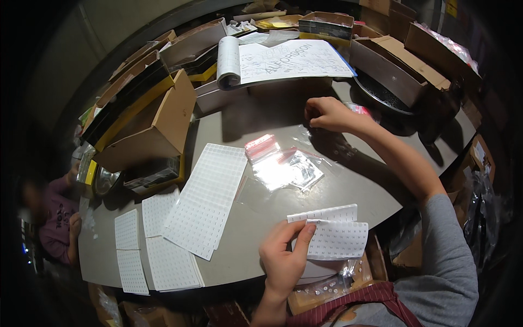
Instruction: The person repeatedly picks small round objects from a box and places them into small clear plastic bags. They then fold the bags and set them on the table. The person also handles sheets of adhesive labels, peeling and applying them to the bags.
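Note:
My left hand pinches small white sticker sheets between thumb and fingers, over the near edge of the table. Rows of small printed marks cover these sheets. Farther off, my right hand is stretched over the table with its fingers curled together; whatever they hold, if anything, is hidden. Between the two hands lies a loose pile of clear zip bags with red tops, shining under the light. To the left of the bags lies a long stack of white sticker sheets, with smaller sheets beside it.
A roll of written paper lies across boxes at the back. Cardboard boxes stand at the left, with a dark round tray at the right. Another person is at the far left. Small round pieces lie below the table's near edge.

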A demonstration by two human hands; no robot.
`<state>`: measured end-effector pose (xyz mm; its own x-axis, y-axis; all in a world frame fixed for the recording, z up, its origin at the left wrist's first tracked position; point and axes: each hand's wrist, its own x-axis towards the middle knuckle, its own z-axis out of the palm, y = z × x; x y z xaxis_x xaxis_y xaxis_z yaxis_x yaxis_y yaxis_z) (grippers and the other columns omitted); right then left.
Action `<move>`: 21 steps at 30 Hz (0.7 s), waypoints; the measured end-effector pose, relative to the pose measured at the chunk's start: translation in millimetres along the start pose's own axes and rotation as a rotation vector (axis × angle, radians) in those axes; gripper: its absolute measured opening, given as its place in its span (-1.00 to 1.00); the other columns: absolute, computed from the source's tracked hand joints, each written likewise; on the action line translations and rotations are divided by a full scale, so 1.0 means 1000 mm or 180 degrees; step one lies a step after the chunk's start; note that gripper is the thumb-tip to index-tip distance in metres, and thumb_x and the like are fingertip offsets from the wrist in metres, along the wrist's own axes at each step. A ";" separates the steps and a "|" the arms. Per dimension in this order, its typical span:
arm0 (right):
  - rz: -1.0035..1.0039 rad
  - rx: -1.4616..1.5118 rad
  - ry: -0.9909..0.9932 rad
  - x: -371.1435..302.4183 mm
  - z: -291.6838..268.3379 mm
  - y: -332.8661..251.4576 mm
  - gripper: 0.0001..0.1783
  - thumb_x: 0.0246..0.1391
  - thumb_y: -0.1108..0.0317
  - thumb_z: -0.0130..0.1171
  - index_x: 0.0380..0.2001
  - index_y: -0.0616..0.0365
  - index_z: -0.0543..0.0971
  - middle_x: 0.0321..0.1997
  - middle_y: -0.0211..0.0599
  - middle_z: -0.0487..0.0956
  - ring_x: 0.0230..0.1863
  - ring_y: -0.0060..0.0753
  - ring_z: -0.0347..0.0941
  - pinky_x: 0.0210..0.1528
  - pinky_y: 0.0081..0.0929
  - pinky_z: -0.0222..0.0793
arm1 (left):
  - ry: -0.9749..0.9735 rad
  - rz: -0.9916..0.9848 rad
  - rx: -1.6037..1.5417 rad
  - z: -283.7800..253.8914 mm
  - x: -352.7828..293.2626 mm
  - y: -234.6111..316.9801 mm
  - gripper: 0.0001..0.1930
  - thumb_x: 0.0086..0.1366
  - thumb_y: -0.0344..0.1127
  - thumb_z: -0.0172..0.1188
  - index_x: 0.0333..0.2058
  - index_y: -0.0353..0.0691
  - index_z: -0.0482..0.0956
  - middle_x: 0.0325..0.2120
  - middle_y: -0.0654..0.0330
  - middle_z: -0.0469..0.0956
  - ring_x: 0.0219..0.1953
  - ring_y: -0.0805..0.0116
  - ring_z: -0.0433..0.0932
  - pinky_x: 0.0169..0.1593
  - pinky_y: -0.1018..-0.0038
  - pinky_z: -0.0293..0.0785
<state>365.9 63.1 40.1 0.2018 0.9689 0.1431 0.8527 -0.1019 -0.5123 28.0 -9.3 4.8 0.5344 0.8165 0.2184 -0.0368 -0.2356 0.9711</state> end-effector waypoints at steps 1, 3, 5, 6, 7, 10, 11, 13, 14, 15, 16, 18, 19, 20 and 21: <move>-0.0001 -0.0194 0.0047 0.001 0.003 -0.002 -0.71 -0.16 0.34 0.31 -0.31 0.23 0.64 -0.31 -0.02 0.66 -0.20 0.01 0.61 -0.11 -0.21 0.49 | -0.0009 0.0011 0.0011 0.000 0.001 0.001 -0.91 0.25 -0.49 0.35 -0.36 -0.43 0.67 -0.48 0.24 0.59 -0.41 0.52 0.47 -0.30 0.56 0.37; -0.0078 -0.0041 0.0170 -0.001 0.004 -0.006 -0.71 -0.17 0.34 0.30 -0.32 0.23 0.62 -0.31 -0.03 0.66 -0.22 0.02 0.60 -0.12 -0.22 0.50 | -0.0033 0.0035 0.0030 0.000 0.002 0.003 -0.91 0.25 -0.49 0.35 -0.37 -0.42 0.67 -0.49 0.24 0.58 -0.42 0.52 0.47 -0.31 0.57 0.36; -0.0136 0.0199 0.0363 -0.003 0.006 -0.007 -0.73 -0.14 0.37 0.30 -0.31 0.24 0.61 -0.33 -0.09 0.66 -0.27 -0.10 0.62 -0.15 -0.28 0.50 | -0.0050 0.0055 0.0156 -0.001 0.001 0.002 -0.90 0.25 -0.47 0.37 -0.33 -0.40 0.68 -0.48 0.16 0.61 -0.42 0.41 0.57 -0.31 0.53 0.45; -0.0121 0.0555 0.0416 0.000 0.007 -0.003 -0.74 -0.12 0.38 0.29 -0.31 0.24 0.61 -0.34 -0.14 0.66 -0.28 -0.19 0.60 -0.17 -0.32 0.49 | -0.0060 0.0064 0.0218 -0.002 0.001 0.001 -0.89 0.25 -0.46 0.39 -0.31 -0.39 0.69 -0.47 0.12 0.63 -0.42 0.36 0.62 -0.31 0.52 0.49; -0.0098 0.0903 0.0480 0.003 0.007 0.001 -0.76 -0.10 0.40 0.29 -0.30 0.25 0.60 -0.35 -0.18 0.65 -0.30 -0.29 0.59 -0.19 -0.37 0.49 | -0.0065 0.0068 0.0212 -0.002 0.002 0.001 -0.89 0.25 -0.46 0.39 -0.31 -0.39 0.69 -0.47 0.12 0.63 -0.42 0.36 0.63 -0.31 0.52 0.49; 0.0055 0.1470 0.0416 -0.001 0.004 0.011 -0.79 -0.06 0.43 0.28 -0.30 0.26 0.59 -0.37 -0.30 0.64 -0.32 -0.51 0.54 -0.22 -0.49 0.46 | -0.0072 0.0076 0.0206 -0.002 0.002 0.002 -0.89 0.25 -0.46 0.38 -0.31 -0.39 0.69 -0.47 0.11 0.63 -0.42 0.35 0.63 -0.31 0.52 0.50; 0.0112 0.1578 0.0349 -0.003 0.003 0.012 -0.80 -0.05 0.44 0.28 -0.30 0.26 0.58 -0.38 -0.33 0.63 -0.33 -0.58 0.52 -0.23 -0.53 0.44 | -0.0068 0.0078 0.0212 -0.002 0.002 0.003 -0.89 0.25 -0.46 0.38 -0.31 -0.40 0.69 -0.47 0.11 0.63 -0.42 0.35 0.63 -0.30 0.52 0.50; 0.0064 0.1326 0.0422 -0.005 0.006 0.019 -0.78 -0.08 0.41 0.30 -0.31 0.25 0.59 -0.38 -0.29 0.64 -0.33 -0.50 0.55 -0.22 -0.49 0.45 | -0.0054 0.0101 0.0194 -0.001 0.001 0.002 -0.90 0.25 -0.47 0.38 -0.31 -0.40 0.69 -0.47 0.11 0.63 -0.42 0.36 0.63 -0.30 0.52 0.50; 0.0125 0.1220 0.0462 -0.005 0.006 0.021 -0.77 -0.08 0.40 0.31 -0.32 0.25 0.59 -0.38 -0.29 0.64 -0.33 -0.49 0.55 -0.22 -0.48 0.46 | -0.0046 0.0124 0.0169 0.000 0.001 0.001 -0.90 0.25 -0.47 0.38 -0.31 -0.40 0.69 -0.47 0.11 0.63 -0.42 0.36 0.63 -0.30 0.52 0.51; 0.0187 0.1114 0.0502 -0.005 0.007 0.024 -0.76 -0.09 0.38 0.32 -0.32 0.25 0.59 -0.38 -0.29 0.64 -0.33 -0.48 0.55 -0.22 -0.47 0.46 | -0.0039 0.0146 0.0144 0.001 0.001 0.000 -0.90 0.25 -0.47 0.38 -0.31 -0.40 0.69 -0.47 0.11 0.63 -0.42 0.36 0.63 -0.30 0.52 0.51; 0.0106 0.1057 0.0503 -0.001 0.009 0.020 -0.77 -0.11 0.39 0.31 -0.33 0.25 0.60 -0.35 -0.16 0.66 -0.29 -0.28 0.61 -0.17 -0.36 0.49 | -0.0034 0.0142 0.0140 0.000 0.001 -0.001 -0.90 0.25 -0.47 0.38 -0.31 -0.40 0.69 -0.47 0.11 0.63 -0.42 0.36 0.63 -0.30 0.52 0.51; 0.0054 0.0335 0.0468 -0.005 0.014 0.011 -0.79 -0.13 0.42 0.29 -0.35 0.24 0.59 -0.33 -0.06 0.66 -0.25 -0.09 0.61 -0.15 -0.24 0.50 | -0.0024 0.0136 0.0132 -0.001 0.000 -0.001 -0.90 0.25 -0.48 0.37 -0.31 -0.41 0.69 -0.47 0.11 0.63 -0.42 0.37 0.63 -0.30 0.52 0.51; 0.0029 -0.0029 0.0455 -0.008 0.013 0.004 -0.80 -0.15 0.44 0.28 -0.36 0.23 0.59 -0.32 -0.02 0.65 -0.22 0.00 0.61 -0.13 -0.19 0.50 | -0.0038 0.0130 0.0135 -0.001 0.001 0.000 -0.90 0.25 -0.48 0.37 -0.31 -0.41 0.69 -0.47 0.11 0.63 -0.42 0.37 0.63 -0.30 0.52 0.51; -0.0213 -0.0419 0.0473 -0.005 0.019 0.009 -0.76 -0.18 0.45 0.28 -0.35 0.24 0.56 -0.31 0.07 0.63 -0.17 0.19 0.57 -0.09 -0.04 0.48 | -0.0052 0.0125 0.0138 -0.001 0.001 0.001 -0.90 0.25 -0.48 0.37 -0.31 -0.41 0.68 -0.47 0.11 0.63 -0.41 0.37 0.63 -0.29 0.53 0.51; -0.0253 -0.0692 0.0495 -0.005 0.019 0.011 -0.75 -0.18 0.45 0.28 -0.33 0.24 0.55 -0.31 0.06 0.62 -0.17 0.20 0.56 -0.09 -0.03 0.48 | -0.0066 0.0118 0.0141 -0.001 0.001 0.002 -0.90 0.25 -0.48 0.37 -0.31 -0.42 0.68 -0.47 0.11 0.63 -0.41 0.38 0.63 -0.29 0.53 0.51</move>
<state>364.8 61.8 18.0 0.1872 0.9313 0.3125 0.9488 -0.0891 -0.3029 27.2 -8.3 6.9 0.5508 0.7958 0.2517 -0.0197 -0.2891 0.9571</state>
